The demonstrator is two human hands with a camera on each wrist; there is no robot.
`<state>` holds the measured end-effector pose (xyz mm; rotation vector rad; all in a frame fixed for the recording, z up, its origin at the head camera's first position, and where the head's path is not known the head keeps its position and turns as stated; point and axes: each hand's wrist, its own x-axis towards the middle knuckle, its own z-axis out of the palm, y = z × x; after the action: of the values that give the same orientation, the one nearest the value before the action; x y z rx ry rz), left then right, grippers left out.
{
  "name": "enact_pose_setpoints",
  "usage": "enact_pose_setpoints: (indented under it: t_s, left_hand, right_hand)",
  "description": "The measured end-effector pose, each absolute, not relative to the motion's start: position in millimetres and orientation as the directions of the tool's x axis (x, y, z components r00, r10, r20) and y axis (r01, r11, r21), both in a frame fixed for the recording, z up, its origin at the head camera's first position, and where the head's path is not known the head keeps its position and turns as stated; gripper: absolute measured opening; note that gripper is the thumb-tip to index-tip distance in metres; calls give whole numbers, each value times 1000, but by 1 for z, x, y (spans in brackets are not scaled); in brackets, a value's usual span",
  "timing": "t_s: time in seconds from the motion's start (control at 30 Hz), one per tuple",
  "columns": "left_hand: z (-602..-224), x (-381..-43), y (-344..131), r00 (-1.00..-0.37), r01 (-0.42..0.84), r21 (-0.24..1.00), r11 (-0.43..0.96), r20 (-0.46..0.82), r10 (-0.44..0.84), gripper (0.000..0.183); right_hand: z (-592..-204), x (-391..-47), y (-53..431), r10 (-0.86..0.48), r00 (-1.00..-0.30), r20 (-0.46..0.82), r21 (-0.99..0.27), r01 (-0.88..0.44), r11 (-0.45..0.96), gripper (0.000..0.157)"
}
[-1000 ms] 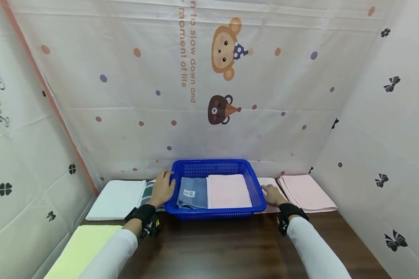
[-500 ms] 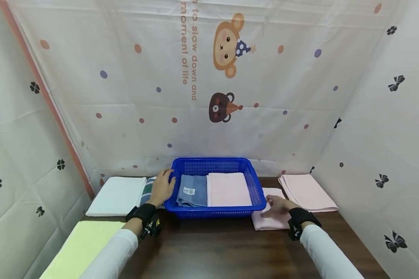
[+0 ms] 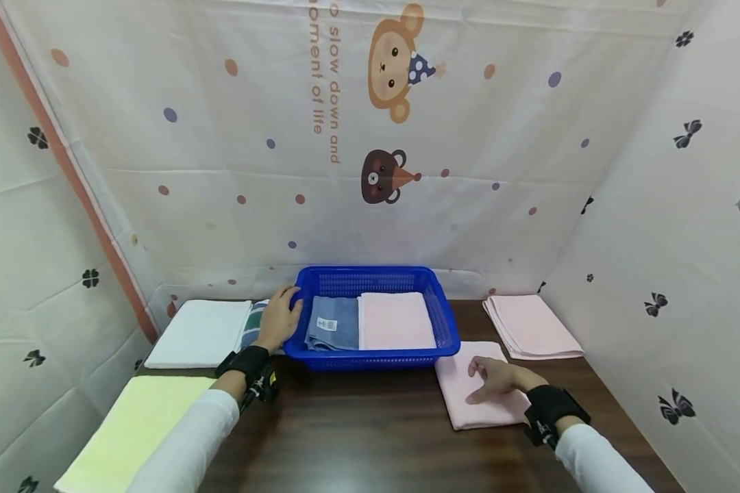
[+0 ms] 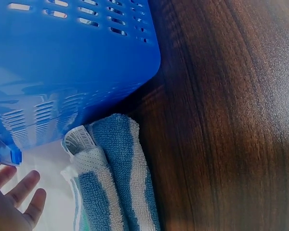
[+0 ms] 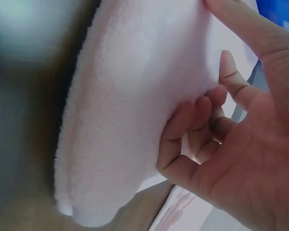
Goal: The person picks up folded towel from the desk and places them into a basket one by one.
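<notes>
I have the right hand (image 3: 499, 380) over a folded pink towel (image 3: 459, 383), fingers loosely bent and thumb spread apart from them, fingertips against the cloth rather than clasping it. That towel lies on the dark table (image 3: 358, 431), at the front right corner of a blue basket (image 3: 370, 359); from my end I cannot tell whether the two touch. The left hand (image 3: 277, 320) rests at the basket's left rim, its fingers relaxed and slightly spread. Inside the basket I see a blue cloth (image 3: 344, 337) with a white label and, to its right, a pale pink cloth (image 3: 397, 322). Past the left hand come a striped towel (image 4: 118, 173) beside the basket, a white towel (image 3: 199, 334), and nearer me a yellow towel (image 3: 138, 428). Another pink towel (image 3: 533, 325) sits folded at the far right, before the printed backdrop (image 3: 222, 226).
</notes>
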<state>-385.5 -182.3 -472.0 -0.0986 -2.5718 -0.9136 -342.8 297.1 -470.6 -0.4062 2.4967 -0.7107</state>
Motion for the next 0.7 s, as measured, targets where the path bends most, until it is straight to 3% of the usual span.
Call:
enact_pose_setpoints:
  t_s: [0.23,0.47,0.7]
  left_hand:
    - [-469,-385,-188,-909,218,583,782,414,-54,40]
    - [-465,-382,-184,-930,196,592,782,365,-43,41]
    - [-472,-380,-178,-898,258,584,769,438,-31,38]
  right_hand:
    - [-472,-296,292,-543,-816,-197,-511,-388,767,45]
    - [-473,-249,273,-589,-792,-162,-443,-475,761,51]
    - [-478,-230,237,-622,-770,-142,-419,-522,743,53]
